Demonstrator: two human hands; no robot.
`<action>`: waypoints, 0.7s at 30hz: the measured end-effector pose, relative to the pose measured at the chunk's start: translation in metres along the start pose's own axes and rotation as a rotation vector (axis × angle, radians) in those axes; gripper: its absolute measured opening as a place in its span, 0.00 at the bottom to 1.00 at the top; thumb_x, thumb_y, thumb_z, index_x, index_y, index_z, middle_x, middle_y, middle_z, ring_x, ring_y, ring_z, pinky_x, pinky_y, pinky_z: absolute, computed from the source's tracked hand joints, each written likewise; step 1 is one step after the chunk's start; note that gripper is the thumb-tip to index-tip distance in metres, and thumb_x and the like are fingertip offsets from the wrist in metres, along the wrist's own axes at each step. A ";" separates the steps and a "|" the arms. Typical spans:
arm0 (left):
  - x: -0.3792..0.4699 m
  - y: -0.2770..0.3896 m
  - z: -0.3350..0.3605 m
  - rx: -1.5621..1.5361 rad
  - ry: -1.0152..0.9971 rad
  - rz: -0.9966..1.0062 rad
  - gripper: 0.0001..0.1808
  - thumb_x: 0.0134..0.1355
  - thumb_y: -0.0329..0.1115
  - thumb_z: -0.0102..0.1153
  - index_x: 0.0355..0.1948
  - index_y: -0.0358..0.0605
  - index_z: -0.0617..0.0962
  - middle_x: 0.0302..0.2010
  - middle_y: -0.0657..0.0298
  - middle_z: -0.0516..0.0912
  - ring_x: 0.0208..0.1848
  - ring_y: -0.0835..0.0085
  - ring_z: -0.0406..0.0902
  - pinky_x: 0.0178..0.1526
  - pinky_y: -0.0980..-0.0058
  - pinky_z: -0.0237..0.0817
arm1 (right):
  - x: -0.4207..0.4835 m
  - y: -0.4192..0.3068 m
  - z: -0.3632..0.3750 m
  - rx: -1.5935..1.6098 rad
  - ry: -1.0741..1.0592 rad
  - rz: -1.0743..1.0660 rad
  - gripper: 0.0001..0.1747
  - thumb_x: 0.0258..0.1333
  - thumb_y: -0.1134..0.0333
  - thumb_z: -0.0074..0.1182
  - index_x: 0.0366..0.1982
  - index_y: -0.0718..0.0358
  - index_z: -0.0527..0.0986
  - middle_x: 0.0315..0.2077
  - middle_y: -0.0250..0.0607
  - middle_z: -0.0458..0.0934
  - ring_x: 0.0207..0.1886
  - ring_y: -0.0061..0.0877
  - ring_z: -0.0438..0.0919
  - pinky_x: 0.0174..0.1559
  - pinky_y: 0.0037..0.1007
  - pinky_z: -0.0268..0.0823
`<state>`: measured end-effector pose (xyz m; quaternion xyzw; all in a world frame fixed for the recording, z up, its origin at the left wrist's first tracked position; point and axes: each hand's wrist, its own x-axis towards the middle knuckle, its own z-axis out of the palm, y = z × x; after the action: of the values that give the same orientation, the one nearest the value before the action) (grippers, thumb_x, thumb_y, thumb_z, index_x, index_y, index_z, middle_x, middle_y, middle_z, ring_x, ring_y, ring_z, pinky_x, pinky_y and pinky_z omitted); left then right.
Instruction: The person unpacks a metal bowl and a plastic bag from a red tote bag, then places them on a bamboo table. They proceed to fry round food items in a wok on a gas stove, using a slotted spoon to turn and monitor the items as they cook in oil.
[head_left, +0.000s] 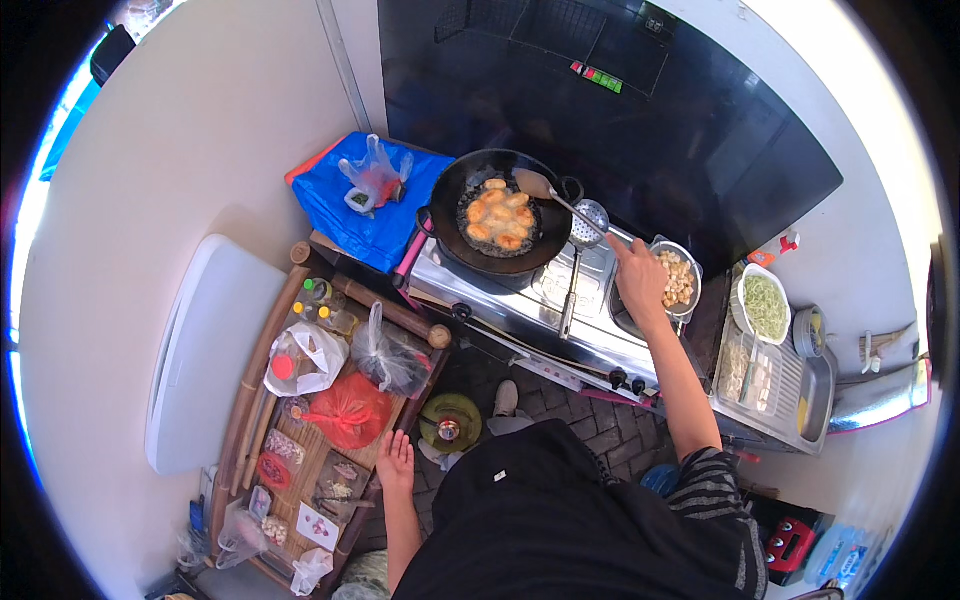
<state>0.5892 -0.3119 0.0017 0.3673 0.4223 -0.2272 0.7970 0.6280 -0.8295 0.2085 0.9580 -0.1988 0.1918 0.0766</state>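
Observation:
My right hand (641, 281) grips the handle of a metal spatula (534, 183), whose blade rests at the right inner side of a black wok (551, 232). Golden-brown oval fritters (500, 214) sit in bubbling oil in the wok, which stands on the left burner of a Rinnai gas stove (442, 274). Below the spatula's shaft, a perforated skimmer (589, 225) lies across the middle of the stove. My left hand (395, 461) holds nothing, its fingers extended beside the edge of a bamboo bench and near a red plastic bag (352, 411).
Diced fried pieces fill a metal strainer (690, 304) on the stove's right. Shredded greens (765, 307) are near the steel sink (821, 401). The bamboo bench (244, 405) bears bottles, bags and a cutting board (341, 484). A green gas cylinder (450, 424) stands on the floor.

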 end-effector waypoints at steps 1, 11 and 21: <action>0.002 0.000 0.000 0.002 -0.004 0.002 0.20 0.64 0.46 0.52 0.54 0.50 0.73 0.50 0.66 0.78 0.51 0.72 0.74 0.54 0.72 0.64 | 0.000 -0.003 0.000 0.004 0.019 -0.001 0.24 0.45 0.75 0.50 0.45 0.48 0.79 0.26 0.39 0.74 0.28 0.31 0.78 0.26 0.33 0.70; 0.000 0.007 -0.004 0.011 0.029 0.014 0.20 0.64 0.46 0.51 0.54 0.50 0.74 0.51 0.66 0.78 0.52 0.72 0.74 0.54 0.71 0.65 | 0.005 0.000 -0.011 -0.018 -0.008 -0.141 0.23 0.44 0.75 0.52 0.44 0.49 0.80 0.26 0.37 0.71 0.31 0.30 0.76 0.30 0.32 0.70; 0.001 0.000 -0.003 0.000 0.005 -0.006 0.19 0.64 0.44 0.51 0.53 0.50 0.73 0.50 0.65 0.78 0.52 0.72 0.73 0.55 0.72 0.63 | 0.014 -0.007 -0.016 -0.095 -0.057 -0.221 0.19 0.47 0.71 0.50 0.42 0.50 0.80 0.30 0.40 0.74 0.37 0.32 0.76 0.36 0.33 0.70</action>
<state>0.5884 -0.3100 -0.0007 0.3665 0.4253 -0.2288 0.7953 0.6372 -0.8241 0.2278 0.9744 -0.1030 0.1453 0.1371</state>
